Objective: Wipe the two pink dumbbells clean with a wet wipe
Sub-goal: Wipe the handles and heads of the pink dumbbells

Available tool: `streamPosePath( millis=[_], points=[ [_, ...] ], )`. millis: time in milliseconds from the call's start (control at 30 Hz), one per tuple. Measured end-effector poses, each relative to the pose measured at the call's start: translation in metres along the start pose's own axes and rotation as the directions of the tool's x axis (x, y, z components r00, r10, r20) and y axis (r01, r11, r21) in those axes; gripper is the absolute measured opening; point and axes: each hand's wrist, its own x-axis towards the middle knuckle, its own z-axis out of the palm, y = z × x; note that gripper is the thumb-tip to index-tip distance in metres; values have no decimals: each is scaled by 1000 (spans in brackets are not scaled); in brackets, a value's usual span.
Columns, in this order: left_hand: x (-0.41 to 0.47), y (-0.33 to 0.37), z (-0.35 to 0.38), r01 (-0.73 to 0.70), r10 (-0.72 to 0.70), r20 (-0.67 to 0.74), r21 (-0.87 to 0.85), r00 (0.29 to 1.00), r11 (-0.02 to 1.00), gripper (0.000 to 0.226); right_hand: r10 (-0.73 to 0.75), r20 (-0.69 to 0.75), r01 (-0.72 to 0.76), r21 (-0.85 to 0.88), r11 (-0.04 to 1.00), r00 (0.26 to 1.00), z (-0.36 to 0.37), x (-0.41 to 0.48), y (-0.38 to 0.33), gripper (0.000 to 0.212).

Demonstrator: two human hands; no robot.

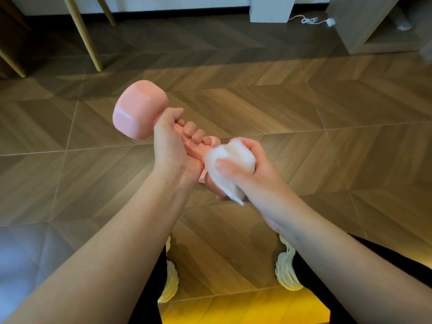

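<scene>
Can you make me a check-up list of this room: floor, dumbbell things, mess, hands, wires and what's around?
Surface: herringbone floor, partly shaded.
Job's things: one pink dumbbell held in the air; wet wipe over its near end; second dumbbell not seen.
Clutter: nothing seen.
Grips: left hand grips the handle; right hand holds the wipe against the dumbbell.
Cables: white cable on the floor, far right.
Surroundings: wooden furniture legs far left; shelf unit far right; white shoes below.
</scene>
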Motion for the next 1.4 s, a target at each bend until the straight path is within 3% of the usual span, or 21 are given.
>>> streamPosePath(
  millis=[100, 167, 267, 333, 433, 533, 633, 733, 1033, 1200, 1300, 1400],
  points=[
    [1, 0, 3, -15, 14, 19, 22, 1000, 1000, 33, -26, 7, 26, 51, 998, 1000, -4, 0, -3, 37],
    [1, 3, 3, -7, 7, 22, -9, 1000, 1000, 33, -20, 77, 13, 92, 996, 997, -9, -1, -5, 44],
    [-1, 5, 1, 23, -22, 21, -67, 1000, 997, 33, -45, 151, 46, -6, 999, 988, -14, -4, -2, 63],
    [-1, 4, -1, 32, -30, 17, -70, 999, 997, 34, -73, 105, 79, -48, 996, 992, -11, -4, 1, 67],
    [-1, 1, 0, 19, -17, 33, -36, 999, 999, 33, -91, 24, 92, -38, 995, 996, -5, -3, 1, 55],
    [1, 1, 1, -1, 2, 53, -19, 999, 1000, 34, -19, 25, 18, 37, 999, 999, -5, -3, -5, 48],
    [0, 3, -1, 25, -20, 79, -58, 997, 998, 34, 144, 139, -166, 165, 972, 980, -11, -4, -10, 58],
    [-2, 3, -2, 41, -32, 110, -78, 993, 996, 34, 197, 266, -267, 259, 928, 944, -19, -5, -13, 60],
    [-3, -2, 0, 22, -23, 144, 5, 989, 1000, 34, 178, 133, -209, 273, 939, 975, -8, -3, -10, 51],
    [-3, 3, -2, 46, -38, 137, -57, 990, 997, 35, 142, 328, -248, 306, 919, 934, -21, -6, -15, 46],
    [-2, 1, -4, 38, -32, 129, -42, 991, 998, 34, 165, 250, -229, 253, 940, 954, -14, -6, -11, 58],
    [-1, -2, -3, 15, -15, 137, 3, 990, 1000, 33, 161, 130, -186, 213, 959, 978, -4, -5, -7, 55]
  ],
)
